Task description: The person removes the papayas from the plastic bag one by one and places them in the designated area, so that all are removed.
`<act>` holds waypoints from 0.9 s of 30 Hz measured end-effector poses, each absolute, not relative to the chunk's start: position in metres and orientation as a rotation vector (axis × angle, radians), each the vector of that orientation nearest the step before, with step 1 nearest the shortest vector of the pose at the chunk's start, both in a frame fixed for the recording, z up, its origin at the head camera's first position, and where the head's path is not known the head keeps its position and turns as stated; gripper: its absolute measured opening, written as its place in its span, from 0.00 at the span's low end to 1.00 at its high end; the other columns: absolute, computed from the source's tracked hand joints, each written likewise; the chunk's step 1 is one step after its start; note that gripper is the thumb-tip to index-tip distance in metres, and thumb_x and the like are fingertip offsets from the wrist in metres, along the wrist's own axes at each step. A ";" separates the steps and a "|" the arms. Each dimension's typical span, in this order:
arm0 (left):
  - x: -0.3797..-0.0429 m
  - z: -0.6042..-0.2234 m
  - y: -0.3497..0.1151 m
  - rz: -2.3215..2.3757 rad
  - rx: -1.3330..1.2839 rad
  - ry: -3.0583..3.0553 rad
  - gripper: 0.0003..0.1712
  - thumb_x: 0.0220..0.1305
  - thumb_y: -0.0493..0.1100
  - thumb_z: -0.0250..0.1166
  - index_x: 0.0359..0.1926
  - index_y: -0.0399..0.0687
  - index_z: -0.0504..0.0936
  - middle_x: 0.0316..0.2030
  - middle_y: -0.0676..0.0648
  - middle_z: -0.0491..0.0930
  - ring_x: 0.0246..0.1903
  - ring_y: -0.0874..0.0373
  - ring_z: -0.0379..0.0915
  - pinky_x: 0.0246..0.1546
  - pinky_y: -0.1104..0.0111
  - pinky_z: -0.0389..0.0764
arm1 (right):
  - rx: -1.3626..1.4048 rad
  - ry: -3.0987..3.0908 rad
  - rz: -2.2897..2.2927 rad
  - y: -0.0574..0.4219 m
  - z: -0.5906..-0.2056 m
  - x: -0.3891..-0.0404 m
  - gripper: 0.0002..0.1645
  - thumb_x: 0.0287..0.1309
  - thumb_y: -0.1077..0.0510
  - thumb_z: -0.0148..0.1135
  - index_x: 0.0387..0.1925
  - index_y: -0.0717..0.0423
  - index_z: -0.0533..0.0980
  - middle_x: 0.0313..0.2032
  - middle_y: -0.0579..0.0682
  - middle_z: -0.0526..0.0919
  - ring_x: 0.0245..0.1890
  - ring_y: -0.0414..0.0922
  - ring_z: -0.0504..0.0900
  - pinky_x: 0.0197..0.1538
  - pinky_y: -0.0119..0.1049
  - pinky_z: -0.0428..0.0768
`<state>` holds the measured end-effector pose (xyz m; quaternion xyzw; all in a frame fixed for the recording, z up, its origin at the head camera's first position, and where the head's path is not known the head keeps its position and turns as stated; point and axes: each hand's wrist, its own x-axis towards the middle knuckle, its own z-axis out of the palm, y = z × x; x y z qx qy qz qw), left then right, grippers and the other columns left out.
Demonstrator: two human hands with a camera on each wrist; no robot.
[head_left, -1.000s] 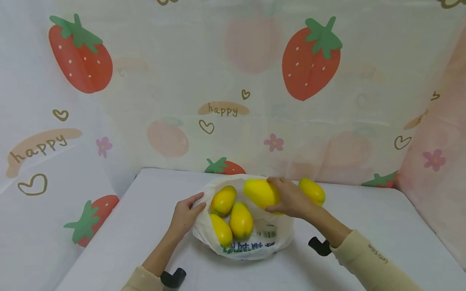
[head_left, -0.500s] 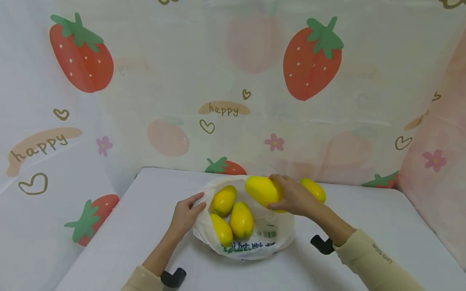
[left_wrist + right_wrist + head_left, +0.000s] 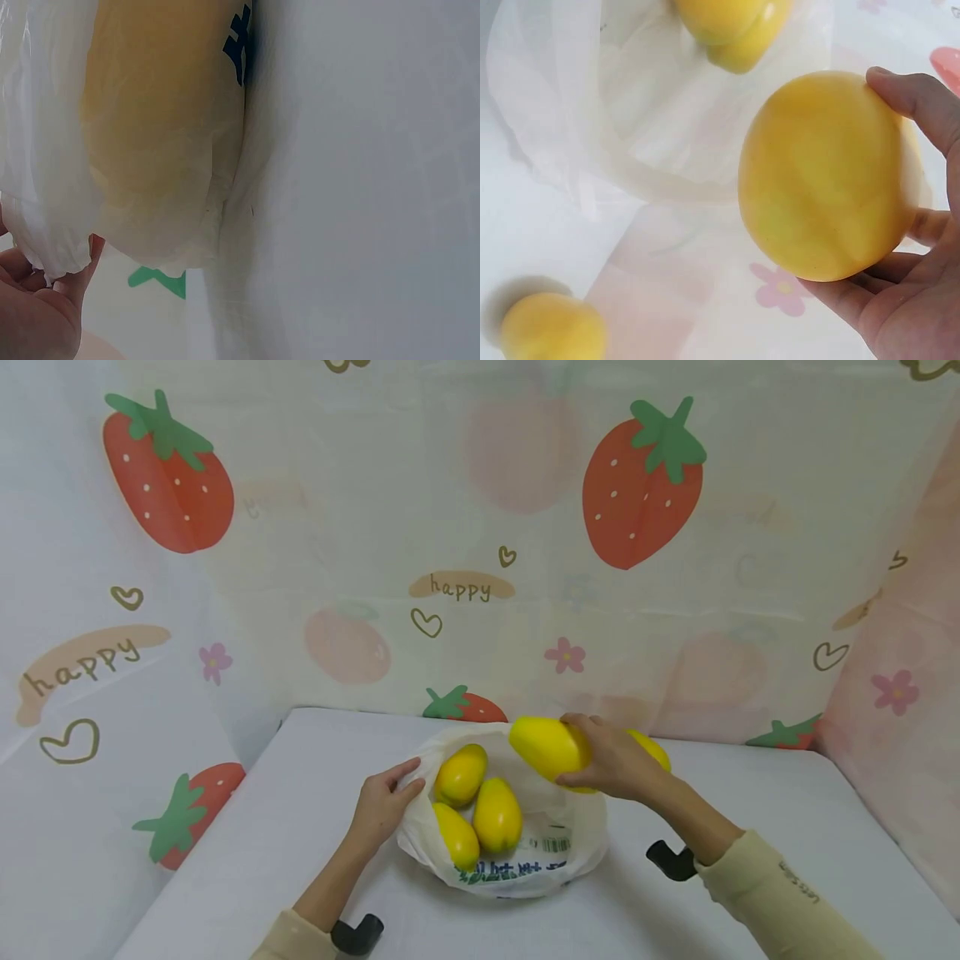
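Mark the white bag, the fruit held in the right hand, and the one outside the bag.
White bag (image 3: pixel 551 810): head view, bare inner wall.
Held fruit (image 3: pixel 550 749): head view, middle of its uncovered side.
Outside fruit (image 3: pixel 553 328): right wrist view, middle of its visible part, cut off by the frame.

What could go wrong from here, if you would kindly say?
The held fruit looks smooth and only the right hand supports it, so it might slip. The bag looks thin, and the left hand grips just one side, so its mouth could sag. The loose fruit lies outside the bag, partly behind the right hand in the head view, so it might get knocked.
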<state>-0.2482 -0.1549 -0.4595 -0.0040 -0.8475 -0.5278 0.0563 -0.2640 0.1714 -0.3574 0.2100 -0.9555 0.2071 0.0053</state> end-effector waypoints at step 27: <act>-0.245 -0.458 -0.156 -1.587 -0.035 -2.564 0.25 0.67 0.41 0.61 0.63 0.37 0.74 0.64 0.38 0.73 0.68 0.43 0.64 0.67 0.55 0.67 | 0.686 -2.907 0.677 0.194 -0.343 -0.268 0.47 0.45 0.46 0.76 0.65 0.55 0.66 0.55 0.56 0.77 0.49 0.53 0.74 0.52 0.52 0.81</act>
